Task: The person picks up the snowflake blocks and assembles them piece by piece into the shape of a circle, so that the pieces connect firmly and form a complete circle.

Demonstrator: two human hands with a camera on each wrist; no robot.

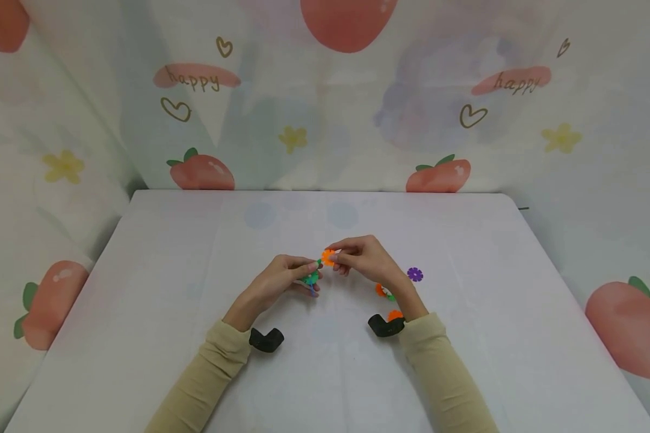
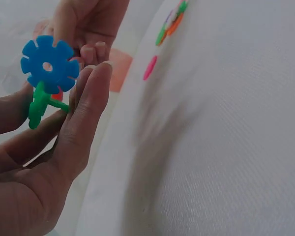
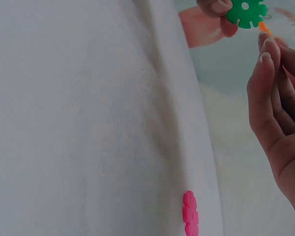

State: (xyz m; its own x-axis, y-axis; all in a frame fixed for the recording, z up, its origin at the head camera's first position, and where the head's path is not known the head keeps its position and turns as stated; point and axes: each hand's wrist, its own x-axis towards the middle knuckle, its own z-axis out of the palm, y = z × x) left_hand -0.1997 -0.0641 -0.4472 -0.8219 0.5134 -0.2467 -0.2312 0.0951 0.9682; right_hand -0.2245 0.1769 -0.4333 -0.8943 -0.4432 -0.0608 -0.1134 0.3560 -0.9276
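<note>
Tan slvs (image 1: 206, 376) w/ folded cuffs (image 1: 425, 329), plus blk bent wrist units (image 1: 266, 340), 1 per arm.

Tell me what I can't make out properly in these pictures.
Raised orange flower, head view: partly covered by the right hand.
Orange flower on the table, head view: partly hidden by the black wrist camera.
Green flower, right wrist view: top cut off by the upper edge.
Pink flower, right wrist view: end cut off by the lower edge.
Far cluster, left wrist view: too small and blurred to count its pieces.
</note>
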